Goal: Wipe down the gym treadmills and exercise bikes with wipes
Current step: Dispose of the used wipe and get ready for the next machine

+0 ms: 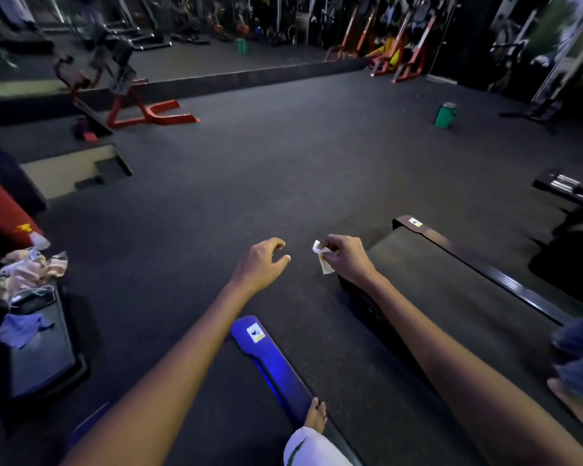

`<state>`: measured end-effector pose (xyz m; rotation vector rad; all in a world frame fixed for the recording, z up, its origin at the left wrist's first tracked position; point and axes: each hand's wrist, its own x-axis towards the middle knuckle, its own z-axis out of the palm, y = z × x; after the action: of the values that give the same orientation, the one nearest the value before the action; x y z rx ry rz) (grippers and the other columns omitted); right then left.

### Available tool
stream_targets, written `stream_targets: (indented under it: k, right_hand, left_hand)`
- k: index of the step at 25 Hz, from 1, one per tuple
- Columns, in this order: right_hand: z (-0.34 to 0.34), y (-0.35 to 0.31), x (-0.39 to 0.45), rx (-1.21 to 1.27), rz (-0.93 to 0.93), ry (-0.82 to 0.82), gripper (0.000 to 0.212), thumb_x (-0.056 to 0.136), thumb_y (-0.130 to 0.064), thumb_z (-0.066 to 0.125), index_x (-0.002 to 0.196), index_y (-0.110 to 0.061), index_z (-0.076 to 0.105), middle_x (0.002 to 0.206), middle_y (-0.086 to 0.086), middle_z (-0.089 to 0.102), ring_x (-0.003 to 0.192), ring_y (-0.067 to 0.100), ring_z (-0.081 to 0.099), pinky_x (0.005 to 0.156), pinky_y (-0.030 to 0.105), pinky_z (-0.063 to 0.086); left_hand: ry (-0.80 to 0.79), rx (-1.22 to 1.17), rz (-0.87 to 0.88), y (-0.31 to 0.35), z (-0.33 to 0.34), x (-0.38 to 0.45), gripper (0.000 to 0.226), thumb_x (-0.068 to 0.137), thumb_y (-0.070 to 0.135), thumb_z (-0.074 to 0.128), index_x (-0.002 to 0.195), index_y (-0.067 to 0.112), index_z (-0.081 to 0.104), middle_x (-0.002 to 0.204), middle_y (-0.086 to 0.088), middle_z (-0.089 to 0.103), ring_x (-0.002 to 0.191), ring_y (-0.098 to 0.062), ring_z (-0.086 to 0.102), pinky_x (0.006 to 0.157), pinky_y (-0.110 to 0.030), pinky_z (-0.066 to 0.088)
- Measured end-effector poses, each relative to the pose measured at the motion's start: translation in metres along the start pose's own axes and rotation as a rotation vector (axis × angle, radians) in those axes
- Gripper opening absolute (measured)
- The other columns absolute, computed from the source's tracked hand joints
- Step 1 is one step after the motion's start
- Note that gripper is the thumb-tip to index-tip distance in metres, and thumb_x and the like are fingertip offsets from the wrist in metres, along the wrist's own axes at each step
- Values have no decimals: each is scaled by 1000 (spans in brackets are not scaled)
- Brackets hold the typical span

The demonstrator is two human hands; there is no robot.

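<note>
My right hand point(345, 258) pinches a small crumpled white wipe point(322, 260) in front of me, above the near end of a treadmill deck point(451, 280) on the right. My left hand point(263, 264) hovers a little to the left of the wipe, fingers loosely curled, holding nothing. A second treadmill with a blue-lit side rail point(270, 361) lies below my arms. My bare foot point(315, 415) stands against that rail.
Dark rubber floor stretches ahead. A green container point(445, 115) stands at the far right, orange benches point(142, 112) at the left and back. Cloths point(27, 270) lie piled on a black platform point(44, 358) at the left. Another person's leg and sandal point(576, 371) are at the right edge.
</note>
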<state>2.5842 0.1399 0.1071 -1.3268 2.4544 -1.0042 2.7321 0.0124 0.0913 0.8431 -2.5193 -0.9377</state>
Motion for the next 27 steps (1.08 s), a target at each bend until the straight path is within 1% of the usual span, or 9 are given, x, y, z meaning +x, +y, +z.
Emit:
stream_targets:
  k: [1, 3, 7, 11, 13, 15, 20, 23, 27]
  right_hand:
    - [-5, 11, 28, -5, 10, -3, 17, 79, 1, 61, 69, -13, 65, 61, -2, 47, 65, 17, 43, 55, 22, 28]
    - [-17, 29, 85, -11, 14, -8, 13, 79, 0, 60, 78, -10, 69, 60, -3, 48, 64, 16, 44, 52, 21, 28]
    - [-37, 49, 182, -8, -25, -19, 11, 79, -2, 61, 84, -5, 71, 58, -14, 48, 65, 14, 48, 54, 12, 33]
    - [-37, 72, 267, 14, -1, 2, 9, 80, -3, 63, 83, -2, 71, 71, 11, 64, 68, 22, 56, 56, 21, 32]
    - [-36, 78, 306, 6, -5, -17, 11, 79, -1, 61, 84, -1, 71, 78, 16, 67, 71, 25, 58, 59, 23, 33]
    - [-37, 82, 340, -3, 1, -17, 15, 79, 1, 60, 88, -1, 72, 82, 17, 68, 73, 21, 57, 62, 23, 33]
    - [-41, 95, 431, -18, 3, 57, 19, 78, 2, 58, 90, -2, 73, 83, 17, 69, 76, 24, 60, 63, 21, 34]
    - [-34, 108, 470, -20, 7, 82, 15, 80, -2, 60, 89, -2, 73, 81, 17, 69, 77, 27, 62, 65, 27, 37]
    - [-13, 150, 525, -19, 1, 116, 10, 82, -6, 63, 84, -2, 72, 77, 18, 67, 76, 30, 62, 63, 28, 36]
  left_hand:
    - [0, -5, -13, 1, 4, 28, 35, 91, 26, 60, 122, 11, 58, 124, -3, 61, 114, -18, 56, 91, -25, 41]
    - [-16, 3, -35, 5, 9, 83, 35, 91, 27, 59, 122, 12, 57, 125, -2, 60, 116, -18, 55, 94, -29, 43]
    - [26, -22, -78, 9, 10, 175, 35, 91, 28, 59, 123, 13, 57, 127, -2, 59, 119, -19, 54, 96, -32, 44]
    - [11, 13, -106, 4, 7, 256, 35, 92, 28, 58, 123, 13, 57, 128, -1, 58, 119, -17, 52, 90, -26, 40]
    - [11, 23, -84, -3, 3, 298, 34, 91, 27, 59, 122, 13, 58, 127, -2, 59, 118, -17, 53, 91, -26, 40]
    - [4, 15, -68, -8, -1, 338, 34, 91, 28, 59, 121, 13, 58, 126, -2, 59, 117, -17, 53, 94, -29, 42]
    - [14, -22, -21, -19, -7, 444, 33, 90, 27, 61, 120, 13, 59, 125, -1, 60, 117, -18, 54, 97, -31, 43]
    - [14, -27, 4, -28, 0, 491, 34, 90, 28, 61, 120, 13, 59, 125, -2, 60, 117, -18, 55, 97, -33, 44]
    - [-15, -5, 30, -52, 27, 547, 35, 91, 25, 60, 122, 11, 58, 126, -4, 60, 118, -19, 54, 97, -30, 42]
